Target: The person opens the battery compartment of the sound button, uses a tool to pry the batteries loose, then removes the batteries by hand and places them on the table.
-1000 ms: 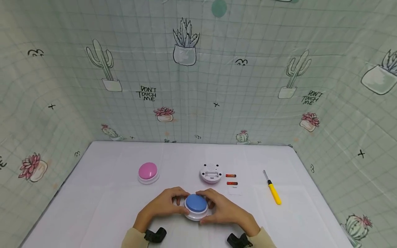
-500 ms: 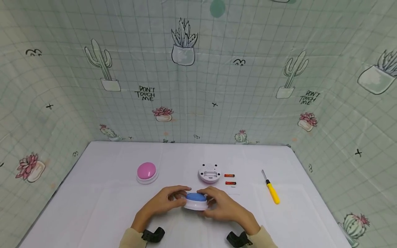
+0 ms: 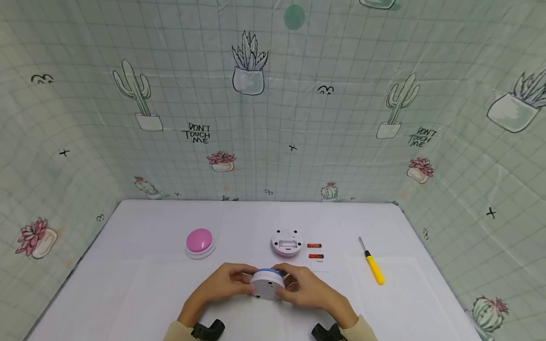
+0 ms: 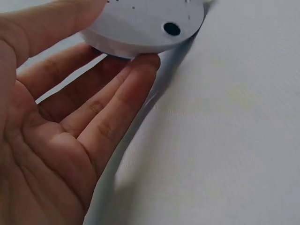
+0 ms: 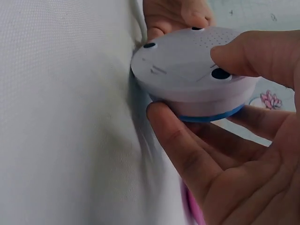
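Observation:
A round white push-button device with a blue top (image 3: 266,285) is tipped so its flat underside faces me. My left hand (image 3: 228,285) grips its left edge, thumb on the underside. On the other side my right hand (image 3: 308,287) pinches the rim between thumb and fingers. The right wrist view shows the underside of the blue button device (image 5: 180,63) with dark round feet and a patch of small holes; the blue rim points down. In the left wrist view, fingers of the left hand (image 4: 89,108) support the device's edge from below.
A pink button device (image 3: 199,241) stands at the left. An upturned one (image 3: 287,243) shows its open battery compartment, beside two orange-and-black batteries (image 3: 315,256). Farther right lies a screwdriver with a yellow handle (image 3: 375,270). A small flat piece (image 3: 320,261) lies below the batteries.
Both hands have tilted the blue button device from top-up, lifting its near side, so the grey-white underside now faces me. The other things on the table have stayed put.

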Available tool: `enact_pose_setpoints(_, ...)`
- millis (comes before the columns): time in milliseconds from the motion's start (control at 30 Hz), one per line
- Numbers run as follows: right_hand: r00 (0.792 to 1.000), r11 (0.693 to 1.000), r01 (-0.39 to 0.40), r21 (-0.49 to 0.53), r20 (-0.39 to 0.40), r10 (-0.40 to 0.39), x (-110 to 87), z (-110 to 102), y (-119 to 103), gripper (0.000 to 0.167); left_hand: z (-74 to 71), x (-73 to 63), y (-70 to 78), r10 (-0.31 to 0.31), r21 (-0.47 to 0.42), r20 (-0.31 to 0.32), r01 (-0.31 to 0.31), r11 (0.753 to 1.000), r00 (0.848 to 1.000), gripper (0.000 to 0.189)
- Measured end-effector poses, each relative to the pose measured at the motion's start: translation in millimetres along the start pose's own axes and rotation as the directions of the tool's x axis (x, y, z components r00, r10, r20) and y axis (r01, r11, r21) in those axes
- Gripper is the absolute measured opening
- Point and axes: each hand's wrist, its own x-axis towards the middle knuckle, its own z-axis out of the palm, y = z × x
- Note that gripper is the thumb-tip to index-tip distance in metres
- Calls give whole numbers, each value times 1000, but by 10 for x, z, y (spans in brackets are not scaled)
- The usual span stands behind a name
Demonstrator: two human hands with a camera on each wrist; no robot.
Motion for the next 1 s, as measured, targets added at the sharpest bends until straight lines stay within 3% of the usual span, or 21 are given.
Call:
enact_pose_setpoints(167,1000,1000,5,-23,19,-4,-10,17,-14,47,13,-33,0,10,2,1,-10,1000,1000,42)
enact_pose_setpoints(367,999,1000,-7,4,34,7,-7,12,-41,63,25,-7,24,-36,14,-40,36,999,999,35)
enact_pose_setpoints(633,998,997,-23,-75,55,27,0,14,-54,66,37,35,43,-74,82,-73,80,993,995,26)
enact_pose_setpoints(733,999,996,-22,-90,40,26,-1,14,-44,67,40,49,35,-55,108,-69,62,992,996,31)
enact_pose_setpoints(833,1000,995,-8,-100,27,10,-6,20,-26,66,32,46,40,-9,102,-22,11,995,1000,45)
enact_pose_setpoints(933,1000,994,5,-108,31,-2,-2,32,-5,63,33,31,67,23,66,88,-29,997,996,67)
enact_pose_setpoints(1000,1000,992,7,-122,30,-3,-1,39,6,65,60,16,92,11,85,147,-23,996,989,83)
